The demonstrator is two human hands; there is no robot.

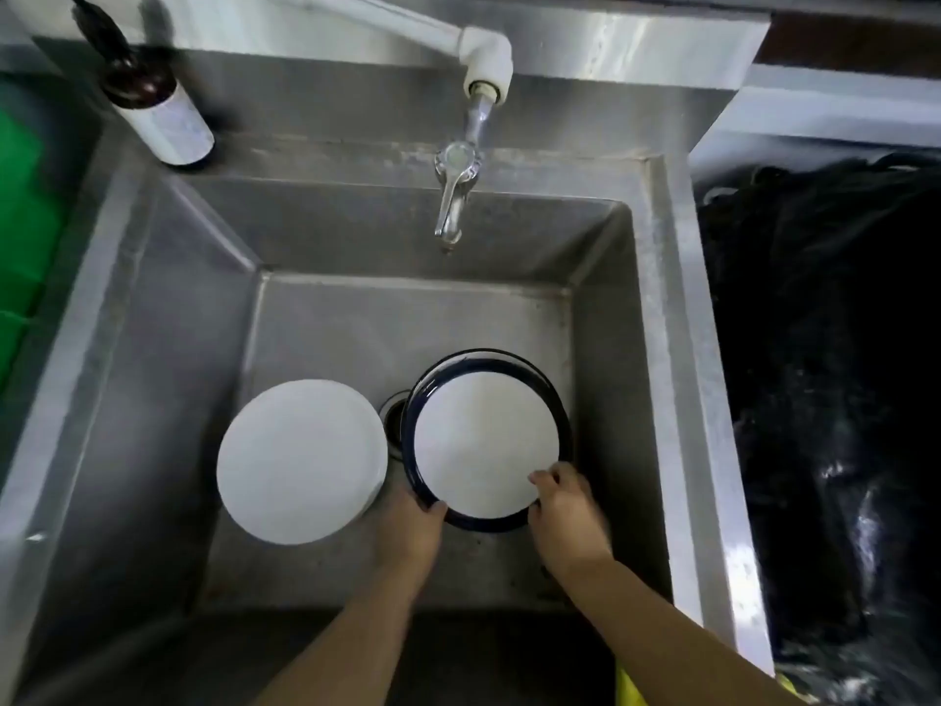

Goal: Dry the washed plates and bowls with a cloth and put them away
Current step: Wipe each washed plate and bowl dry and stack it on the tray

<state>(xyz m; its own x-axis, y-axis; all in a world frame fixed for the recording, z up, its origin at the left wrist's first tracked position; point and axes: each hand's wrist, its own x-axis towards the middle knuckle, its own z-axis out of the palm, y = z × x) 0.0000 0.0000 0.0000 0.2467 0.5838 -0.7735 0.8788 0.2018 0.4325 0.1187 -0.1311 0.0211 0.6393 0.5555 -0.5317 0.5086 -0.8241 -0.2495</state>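
A white plate with a dark blue rim [483, 440] sits over at least one more blue-rimmed plate in the steel sink [153, 400]. My left hand [412, 532] grips its near-left rim, thumb over the edge. My right hand [565, 507] holds the near-right rim, fingers curled onto the plate's face. A plain white plate or bowl [300, 461] rests to the left on the sink floor, touched by neither hand. A bit of yellow material [629, 687] shows at the bottom edge under my right forearm; I cannot tell what it is.
The tap [453, 196] hangs over the sink's back, with the drain [394, 425] between the two dishes. A dark bottle with a white label [163, 114] stands on the back-left ledge. A black plastic bag [825, 400] fills the right side. Something green [25, 196] lies left.
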